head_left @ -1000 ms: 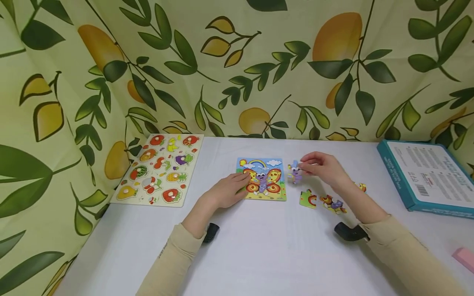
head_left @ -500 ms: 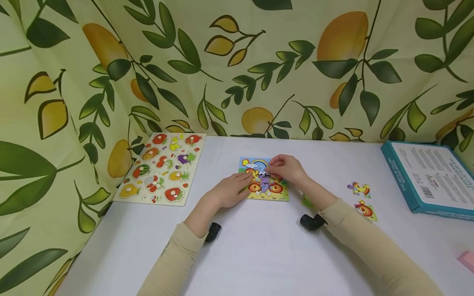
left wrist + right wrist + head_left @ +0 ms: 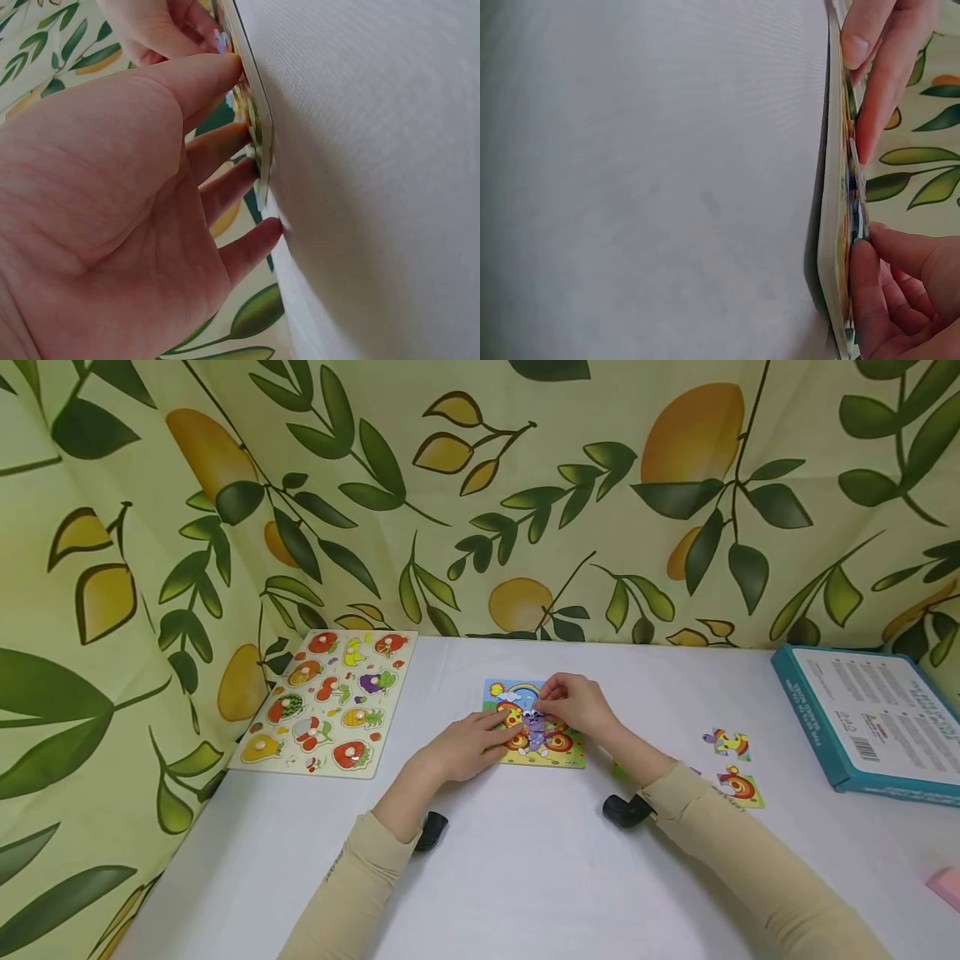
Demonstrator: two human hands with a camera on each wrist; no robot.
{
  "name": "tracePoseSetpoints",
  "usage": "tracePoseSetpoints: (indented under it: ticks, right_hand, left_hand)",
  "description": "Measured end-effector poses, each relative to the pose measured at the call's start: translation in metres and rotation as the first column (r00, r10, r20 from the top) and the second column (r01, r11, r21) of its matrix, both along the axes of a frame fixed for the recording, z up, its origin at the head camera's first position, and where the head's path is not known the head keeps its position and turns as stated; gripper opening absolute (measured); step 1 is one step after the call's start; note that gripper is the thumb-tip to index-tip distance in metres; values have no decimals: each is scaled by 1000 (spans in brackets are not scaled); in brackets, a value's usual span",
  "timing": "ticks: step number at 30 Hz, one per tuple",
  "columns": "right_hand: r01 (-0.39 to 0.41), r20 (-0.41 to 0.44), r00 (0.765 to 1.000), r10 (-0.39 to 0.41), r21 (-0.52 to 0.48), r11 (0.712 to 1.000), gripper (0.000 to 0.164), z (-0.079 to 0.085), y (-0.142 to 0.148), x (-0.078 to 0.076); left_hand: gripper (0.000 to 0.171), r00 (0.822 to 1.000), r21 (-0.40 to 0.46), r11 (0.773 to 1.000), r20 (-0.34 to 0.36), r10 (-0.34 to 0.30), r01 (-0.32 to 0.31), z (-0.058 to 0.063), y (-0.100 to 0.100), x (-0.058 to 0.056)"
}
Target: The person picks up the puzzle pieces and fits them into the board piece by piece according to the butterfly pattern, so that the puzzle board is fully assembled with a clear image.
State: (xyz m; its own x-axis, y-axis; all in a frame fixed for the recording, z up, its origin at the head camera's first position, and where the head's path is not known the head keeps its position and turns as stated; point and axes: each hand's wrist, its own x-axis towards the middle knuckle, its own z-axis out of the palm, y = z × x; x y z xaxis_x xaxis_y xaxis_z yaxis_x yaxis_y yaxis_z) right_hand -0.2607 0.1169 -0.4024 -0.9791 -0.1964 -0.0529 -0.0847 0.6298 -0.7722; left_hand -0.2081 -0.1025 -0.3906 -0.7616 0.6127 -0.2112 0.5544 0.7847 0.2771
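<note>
1. At a white-covered table [image 3: 517, 877], we see a person's right hand [image 3: 577, 703] pinching a purple puzzle piece [image 3: 859, 195] by its edge between thumb and finger.
2. The piece lies over the middle of the butterfly board [image 3: 551, 759], appearing tilted in the right wrist view, its pinched end raised; we cannot tell whether its far end is seated.
3. The left hand [image 3: 468, 747], grasping nothing, rests extended fingers on the board's near-left part, one fingertip touching the cloth beside it.
4. We judge the piece light, stiff and thin, probably card or wood, its printed face perhaps a little slippery; narrow tabs could bend or chip if forced.
5. We would take it by opposite edges, clear of the tabs, and steady the light board at its rim, since it could slide.
6. Two loose pieces [image 3: 731, 744] lie flat to the right, where we would lift an edge first.
</note>
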Motion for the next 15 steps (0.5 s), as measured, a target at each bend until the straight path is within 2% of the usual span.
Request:
tracePoseSetpoints:
  ticks: [15]
  right_hand:
    - [-8, -30, 1000, 9, 19, 1000, 17, -2, 0, 2]
  left_hand:
    - [49, 1000, -25, 1000, -5, 6, -6, 3, 1, 2]
